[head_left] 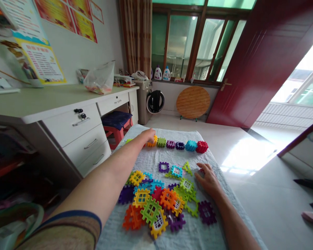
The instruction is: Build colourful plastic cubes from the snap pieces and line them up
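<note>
My left hand (148, 134) reaches to the far side of the cloth-covered table, its fingers bent down at the yellow block stack (153, 141); whether it grips anything is hidden. In the same row sit a green stack (161, 142), a pink-purple one (170, 144), a dark blue one (179, 145), a light blue one (191, 145) and a red one (202, 147). My right hand (207, 177) hovers or rests at the right, fingers apart, beside a light green triangular piece (187, 168). Nearer lies a loose pile of colourful square pieces, with a green window piece (150, 210) on top.
A pale blue cloth (172, 239) covers the table. To the left stands a white desk (67, 100) with a plastic bag (100, 80); a stool (117, 121) is under it. Behind are a washing machine (144, 100) and a round wooden board (193, 101).
</note>
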`<act>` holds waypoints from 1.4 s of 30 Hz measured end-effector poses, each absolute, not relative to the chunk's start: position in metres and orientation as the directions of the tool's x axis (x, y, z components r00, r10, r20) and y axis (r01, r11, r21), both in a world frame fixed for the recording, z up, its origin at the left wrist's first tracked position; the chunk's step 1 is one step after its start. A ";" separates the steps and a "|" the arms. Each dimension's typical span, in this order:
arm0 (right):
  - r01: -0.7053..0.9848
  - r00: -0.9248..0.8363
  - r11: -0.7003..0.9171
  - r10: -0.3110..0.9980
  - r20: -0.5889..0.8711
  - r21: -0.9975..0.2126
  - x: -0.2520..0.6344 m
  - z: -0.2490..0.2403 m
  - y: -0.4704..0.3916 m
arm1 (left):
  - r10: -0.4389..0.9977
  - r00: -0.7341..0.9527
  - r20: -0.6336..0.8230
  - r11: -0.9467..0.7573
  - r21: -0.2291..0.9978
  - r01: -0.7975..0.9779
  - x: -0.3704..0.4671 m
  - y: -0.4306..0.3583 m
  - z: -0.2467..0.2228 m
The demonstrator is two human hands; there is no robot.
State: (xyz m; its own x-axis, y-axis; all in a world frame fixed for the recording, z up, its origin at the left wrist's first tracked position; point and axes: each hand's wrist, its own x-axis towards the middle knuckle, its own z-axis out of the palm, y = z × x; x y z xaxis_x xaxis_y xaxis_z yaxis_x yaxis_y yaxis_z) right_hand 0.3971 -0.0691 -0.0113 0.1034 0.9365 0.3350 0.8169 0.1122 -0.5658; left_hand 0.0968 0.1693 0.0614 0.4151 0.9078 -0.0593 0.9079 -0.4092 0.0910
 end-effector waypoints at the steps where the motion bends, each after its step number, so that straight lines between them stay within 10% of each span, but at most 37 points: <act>1: 0.816 0.103 0.115 0.935 0.339 -0.566 0.397 -0.011 -0.069 | 0.909 0.411 -0.068 -0.405 0.091 0.910 0.097 0.171 0.059; 10: 0.821 0.101 0.111 0.937 0.335 -0.560 0.397 -0.012 -0.068 | 0.912 0.400 -0.087 -0.386 0.142 0.912 0.095 0.175 0.056; 21: 0.829 0.065 0.130 0.943 0.325 -0.544 0.402 -0.017 -0.065 | 0.873 0.413 0.259 -0.483 0.339 0.808 0.041 0.078 0.073; 29: 0.844 0.069 0.113 0.946 0.315 -0.525 0.403 -0.019 -0.064 | 0.823 0.563 -0.075 -0.424 0.578 0.697 -0.003 -0.009 0.047; 42: 0.844 0.082 0.111 0.940 0.330 -0.525 0.403 -0.017 -0.066 | 0.811 0.585 -0.016 -0.453 0.617 0.644 -0.006 -0.021 0.030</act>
